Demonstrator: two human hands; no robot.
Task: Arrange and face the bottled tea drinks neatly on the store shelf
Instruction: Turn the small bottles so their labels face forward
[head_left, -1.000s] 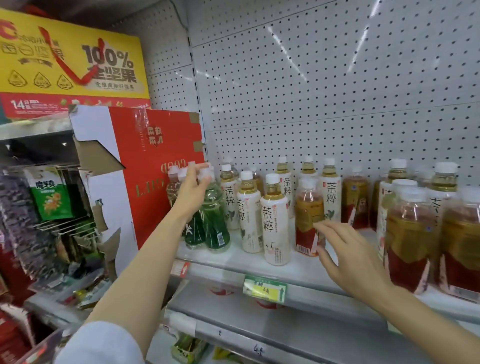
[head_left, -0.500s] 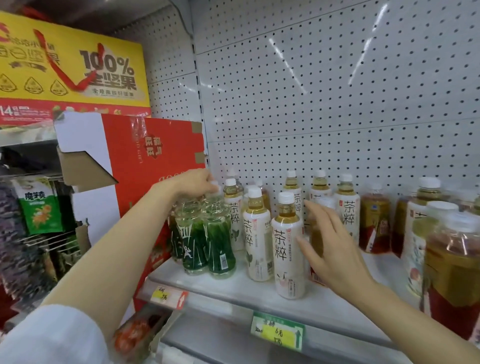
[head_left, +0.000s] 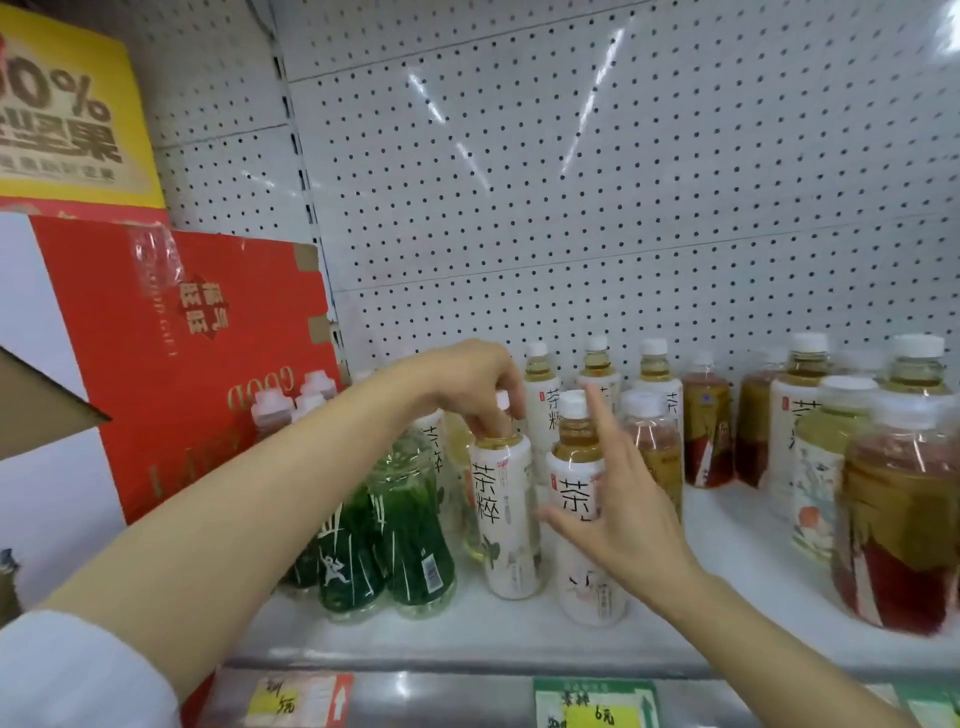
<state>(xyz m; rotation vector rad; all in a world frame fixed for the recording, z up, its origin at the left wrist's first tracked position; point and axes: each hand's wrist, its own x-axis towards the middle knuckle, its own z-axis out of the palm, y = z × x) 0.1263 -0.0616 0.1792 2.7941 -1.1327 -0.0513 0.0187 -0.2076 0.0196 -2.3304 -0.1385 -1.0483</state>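
Since the earlier frames, the left hand (head_left: 470, 387) has been shifted right from the green bottles (head_left: 415, 525) onto the cap of a white-labelled tea bottle (head_left: 506, 514), where the neck is pinched from above by curled fingertips. The right hand (head_left: 618, 512) has been brought against the neighbouring white tea bottle (head_left: 582, 525) at the near edge, with its fingers straight and spread and its thumb across the label; nothing is gripped by it. Both labels are printed "茶粹" in black. More white-labelled bottles are seen farther back on the shelf (head_left: 737, 551), with amber and red-labelled bottles (head_left: 904, 525) to the right. A red carton (head_left: 208, 364) marked "GOOD", upside down, stands at the left. On the shelf's near rail, a green price tag (head_left: 595, 704) reading "6元" is fixed, and a pale tag (head_left: 298, 699) left of it.
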